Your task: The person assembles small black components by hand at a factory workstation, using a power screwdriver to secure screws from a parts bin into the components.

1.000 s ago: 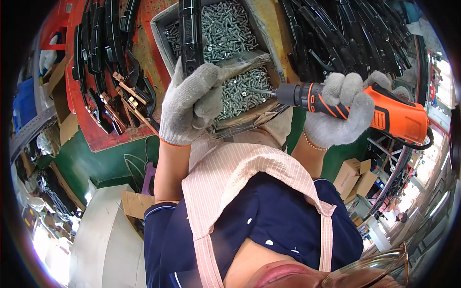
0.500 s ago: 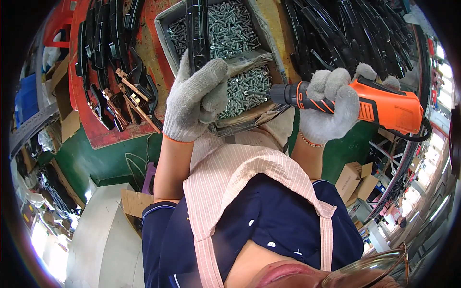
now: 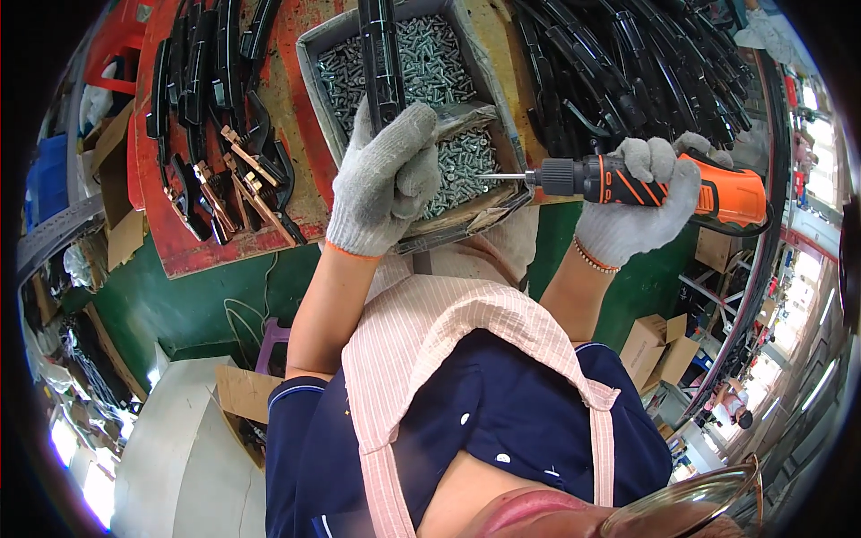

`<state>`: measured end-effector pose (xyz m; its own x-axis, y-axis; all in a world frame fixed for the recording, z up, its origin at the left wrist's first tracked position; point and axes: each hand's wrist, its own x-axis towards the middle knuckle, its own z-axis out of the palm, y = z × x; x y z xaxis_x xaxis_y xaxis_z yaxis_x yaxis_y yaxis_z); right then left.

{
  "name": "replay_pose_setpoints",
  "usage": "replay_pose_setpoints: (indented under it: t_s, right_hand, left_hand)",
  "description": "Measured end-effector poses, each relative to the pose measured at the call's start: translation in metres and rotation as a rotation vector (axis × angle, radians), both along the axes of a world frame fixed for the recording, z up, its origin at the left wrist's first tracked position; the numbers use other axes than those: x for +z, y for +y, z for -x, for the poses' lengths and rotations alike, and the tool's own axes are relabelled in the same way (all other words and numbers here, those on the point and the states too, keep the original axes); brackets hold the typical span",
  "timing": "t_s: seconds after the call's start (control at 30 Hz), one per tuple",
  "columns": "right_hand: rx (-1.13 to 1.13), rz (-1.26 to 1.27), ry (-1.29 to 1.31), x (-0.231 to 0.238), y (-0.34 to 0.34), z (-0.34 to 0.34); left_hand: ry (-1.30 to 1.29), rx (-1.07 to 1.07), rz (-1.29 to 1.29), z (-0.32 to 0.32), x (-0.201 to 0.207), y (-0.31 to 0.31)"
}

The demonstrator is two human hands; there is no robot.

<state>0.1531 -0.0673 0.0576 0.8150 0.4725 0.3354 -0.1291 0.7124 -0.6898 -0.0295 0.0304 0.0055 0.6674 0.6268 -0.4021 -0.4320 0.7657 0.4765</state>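
In my gloved left hand [image 3: 386, 179] is a long black plastic handle [image 3: 382, 63], held upright in the picture over a box of screws [image 3: 513, 108]. The left fingers are closed round its near end, and the thumb lies along its side. My gloved right hand [image 3: 647, 193] grips an orange and black electric screwdriver [image 3: 731, 195] from below. Its thin metal bit [image 3: 511, 176] points left across the near right part of the box. Loose silver screws [image 3: 432, 58] fill the box in two compartments. Whether a screw sits on the bit tip, I cannot make out.
Black handles with copper jaws [image 3: 256, 193] lie on the worn red tabletop [image 3: 202, 251] at left. More black handles [image 3: 619, 63] are heaped at right. An open carton [image 3: 650, 350] stands low on the right, another carton [image 3: 247, 393] low on the left.
My left hand has shifted a little right with the black handle. My right hand has drawn the screwdriver to the right and turned it more level; its bit now shows clearly.
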Motion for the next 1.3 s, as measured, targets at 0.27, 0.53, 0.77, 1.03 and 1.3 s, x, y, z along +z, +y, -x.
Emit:
replay_pose_setpoints:
  t_s: [0.27,0.53,0.77,1.03,1.3]
  right_hand:
    - [0.043,0.066,-0.090,-0.011,0.004,0.016]
    - [0.086,0.048,-0.003,-0.016,0.005,0.015]
    - [0.040,0.131,-0.095,-0.013,-0.004,0.003]
    - [-0.058,0.212,-0.188,-0.015,0.004,0.017]
    - [0.036,0.172,-0.104,-0.005,-0.001,0.009]
  left_hand:
    - [0.042,-0.012,0.012,0.006,0.005,0.007]
    - [0.045,-0.011,0.009,0.001,0.002,0.006]
    - [0.130,-0.015,-0.014,0.000,0.009,0.006]
    - [0.125,-0.020,-0.009,0.001,0.005,0.005]
    - [0.153,-0.049,-0.021,0.001,0.005,0.005]
